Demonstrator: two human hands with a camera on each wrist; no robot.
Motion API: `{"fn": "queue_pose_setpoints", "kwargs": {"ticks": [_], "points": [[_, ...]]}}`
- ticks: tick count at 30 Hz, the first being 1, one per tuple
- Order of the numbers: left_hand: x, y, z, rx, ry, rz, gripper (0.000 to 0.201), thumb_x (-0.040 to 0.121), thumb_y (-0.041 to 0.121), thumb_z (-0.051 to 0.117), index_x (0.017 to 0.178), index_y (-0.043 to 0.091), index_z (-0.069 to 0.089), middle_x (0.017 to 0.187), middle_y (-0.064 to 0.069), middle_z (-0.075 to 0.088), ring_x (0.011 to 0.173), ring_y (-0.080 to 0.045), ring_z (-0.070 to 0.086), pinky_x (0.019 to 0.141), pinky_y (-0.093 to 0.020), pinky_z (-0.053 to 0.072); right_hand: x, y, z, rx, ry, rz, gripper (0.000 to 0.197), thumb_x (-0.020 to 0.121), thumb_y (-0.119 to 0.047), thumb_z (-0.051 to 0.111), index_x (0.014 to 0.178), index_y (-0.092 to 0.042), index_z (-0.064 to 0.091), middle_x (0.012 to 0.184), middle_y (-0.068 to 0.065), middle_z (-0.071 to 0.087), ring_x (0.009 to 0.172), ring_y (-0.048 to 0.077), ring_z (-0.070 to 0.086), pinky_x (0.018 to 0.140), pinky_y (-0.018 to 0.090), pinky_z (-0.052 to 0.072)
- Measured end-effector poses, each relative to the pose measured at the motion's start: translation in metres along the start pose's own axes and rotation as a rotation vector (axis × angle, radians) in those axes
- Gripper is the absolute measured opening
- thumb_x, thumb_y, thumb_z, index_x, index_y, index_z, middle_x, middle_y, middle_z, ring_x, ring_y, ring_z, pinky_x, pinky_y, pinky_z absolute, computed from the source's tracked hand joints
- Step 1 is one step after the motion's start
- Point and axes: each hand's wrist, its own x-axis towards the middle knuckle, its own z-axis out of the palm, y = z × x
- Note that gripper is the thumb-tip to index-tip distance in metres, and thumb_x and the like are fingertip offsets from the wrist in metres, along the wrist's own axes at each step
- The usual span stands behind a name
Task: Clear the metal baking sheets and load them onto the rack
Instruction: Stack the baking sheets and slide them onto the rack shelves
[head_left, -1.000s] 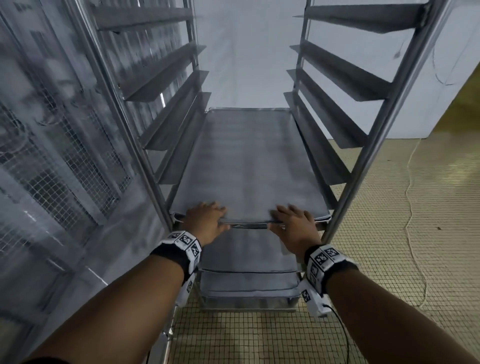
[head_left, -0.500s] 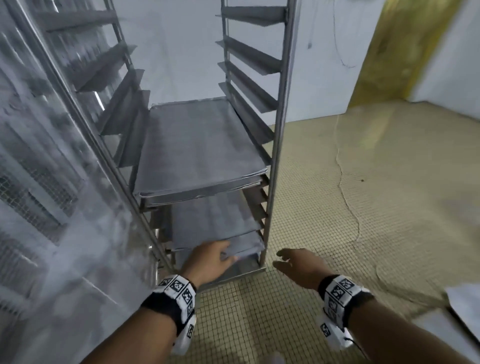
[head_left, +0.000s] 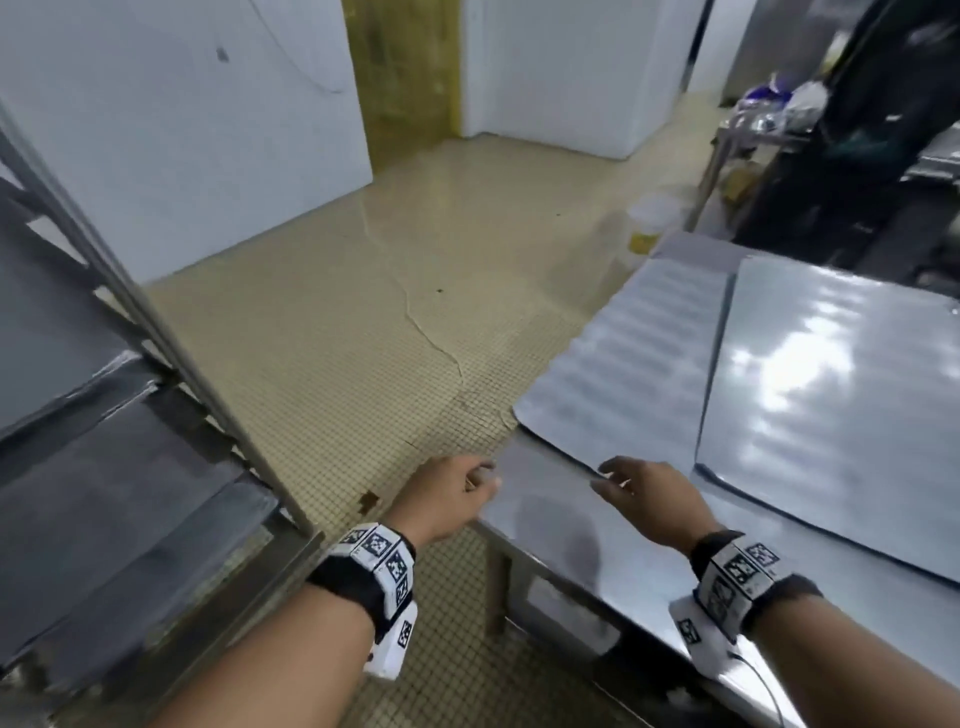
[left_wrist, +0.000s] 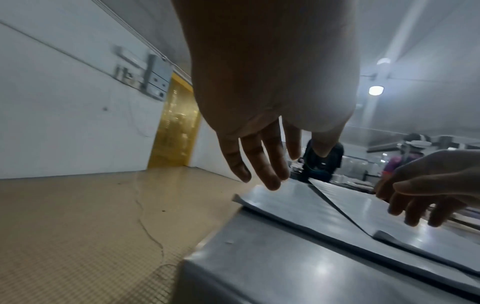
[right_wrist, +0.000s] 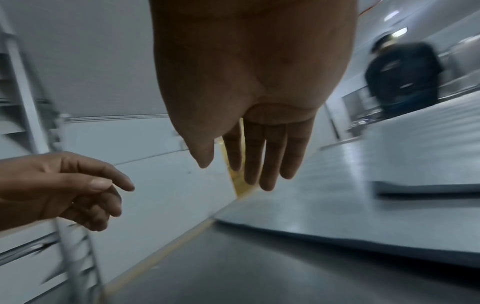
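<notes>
Two flat metal baking sheets lie side by side on the steel table (head_left: 561, 530): a near-left sheet (head_left: 639, 358) and a shinier right sheet (head_left: 831, 395). My left hand (head_left: 480, 478) hovers at the table's left corner, fingers loosely curled, holding nothing. My right hand (head_left: 608, 480) floats just above the near edge of the left sheet, fingers straight. The left wrist view shows my left hand (left_wrist: 259, 170) above that sheet's corner (left_wrist: 293, 203). In the right wrist view my right hand (right_wrist: 259, 160) is above the sheet (right_wrist: 337, 205). The rack (head_left: 208, 379) with loaded sheets (head_left: 104, 467) stands at left.
Tiled floor (head_left: 363, 322) lies open between rack and table. A pale bucket (head_left: 649, 223) stands beyond the table's far corner. A person in dark clothes (head_left: 857, 130) works at a counter at the back right. A yellow strip curtain (head_left: 405, 73) hangs in the far doorway.
Both hands have let go of the sheet pushed into the rack. The view has swung right from the rack to the table, and both hands now reach toward the sheets there.
</notes>
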Motion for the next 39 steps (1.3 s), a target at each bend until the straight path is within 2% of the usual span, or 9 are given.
{"fn": "queue_pose_setpoints", "kwargs": {"ticks": [2, 5, 9, 13, 17, 22, 26, 32, 39], "points": [[0.028, 0.037, 0.031, 0.023, -0.065, 0.038, 0.042, 0.097, 0.045, 0.06, 0.133, 0.024, 0.062, 0.115, 0.007, 0.068, 0.1, -0.01, 0.064, 0.091, -0.03, 0.055, -0.02, 0.052, -0.014, 0.024, 0.023, 0.077, 0.036, 0.094, -0.054, 0.057, 0.117, -0.029, 0.069, 0.105, -0.013, 0.075, 0.104, 0.011, 0.067, 0.093, 0.033, 0.051], [0.064, 0.086, 0.084, 0.072, -0.145, 0.092, 0.041, 0.095, 0.043, 0.062, 0.131, 0.024, 0.063, 0.114, 0.005, 0.068, 0.101, -0.012, 0.064, 0.092, -0.029, 0.052, -0.051, 0.129, -0.032, 0.073, 0.078, 0.223, 0.037, 0.091, -0.054, 0.06, 0.116, -0.03, 0.07, 0.108, -0.014, 0.073, 0.097, 0.006, 0.067, 0.08, 0.027, 0.051], [0.109, 0.131, 0.153, 0.17, -0.242, 0.163, 0.049, 0.093, 0.042, 0.063, 0.138, 0.023, 0.058, 0.138, 0.002, 0.06, 0.123, -0.015, 0.059, 0.105, -0.03, 0.044, -0.08, 0.218, -0.05, 0.081, 0.148, 0.363, 0.036, 0.092, -0.05, 0.063, 0.119, -0.028, 0.07, 0.118, -0.01, 0.069, 0.108, 0.011, 0.064, 0.088, 0.029, 0.05], [0.14, 0.15, 0.217, 0.364, -0.358, 0.181, 0.07, 0.093, 0.057, 0.052, 0.154, 0.027, 0.039, 0.161, -0.006, 0.035, 0.148, -0.024, 0.03, 0.121, -0.036, 0.026, -0.09, 0.294, -0.057, 0.107, 0.156, 0.45, 0.038, 0.09, -0.043, 0.067, 0.123, -0.024, 0.069, 0.128, -0.005, 0.063, 0.116, 0.017, 0.061, 0.097, 0.032, 0.047], [0.152, 0.155, 0.243, 0.512, -0.384, 0.107, 0.074, 0.097, 0.063, 0.041, 0.16, 0.033, 0.017, 0.17, -0.004, 0.004, 0.156, -0.028, 0.004, 0.124, -0.05, 0.013, -0.092, 0.344, -0.051, 0.172, 0.153, 0.498, 0.045, 0.086, -0.045, 0.068, 0.125, -0.023, 0.067, 0.127, -0.001, 0.062, 0.12, 0.022, 0.057, 0.103, 0.039, 0.046], [0.164, 0.151, 0.245, 0.567, -0.376, 0.054, 0.084, 0.091, 0.073, 0.039, 0.161, 0.039, 0.007, 0.17, -0.002, -0.01, 0.156, -0.027, -0.009, 0.124, -0.051, 0.006, -0.086, 0.369, -0.053, 0.121, 0.18, 0.502, 0.03, 0.083, -0.044, 0.072, 0.11, -0.032, 0.073, 0.125, -0.002, 0.06, 0.125, 0.021, 0.051, 0.103, 0.037, 0.044], [0.164, 0.143, 0.25, 0.582, -0.384, 0.059, 0.088, 0.09, 0.077, 0.034, 0.161, 0.037, 0.001, 0.169, -0.003, -0.015, 0.155, -0.027, -0.013, 0.124, -0.051, 0.003, -0.086, 0.368, -0.038, 0.113, 0.271, 0.493, 0.012, 0.081, -0.036, 0.075, 0.091, -0.03, 0.079, 0.108, -0.004, 0.067, 0.109, 0.026, 0.057, 0.089, 0.036, 0.047], [0.158, 0.145, 0.252, 0.56, -0.422, 0.098, 0.085, 0.093, 0.075, 0.029, 0.161, 0.034, -0.002, 0.168, -0.003, -0.018, 0.155, -0.028, -0.016, 0.125, -0.05, 0.001, -0.084, 0.352, -0.033, 0.071, 0.256, 0.552, 0.011, 0.087, -0.024, 0.07, 0.092, -0.026, 0.08, 0.095, -0.002, 0.066, 0.098, 0.026, 0.058, 0.074, 0.031, 0.035], [0.128, 0.144, 0.239, 0.326, -0.508, 0.227, 0.08, 0.101, 0.061, 0.036, 0.162, 0.026, -0.004, 0.17, 0.0, -0.006, 0.156, -0.02, -0.008, 0.126, -0.038, 0.003, -0.049, 0.317, -0.029, 0.087, 0.098, 0.485, 0.01, 0.088, -0.03, 0.071, 0.095, -0.029, 0.078, 0.091, -0.01, 0.058, 0.096, 0.018, 0.06, 0.076, 0.03, 0.043]]}}
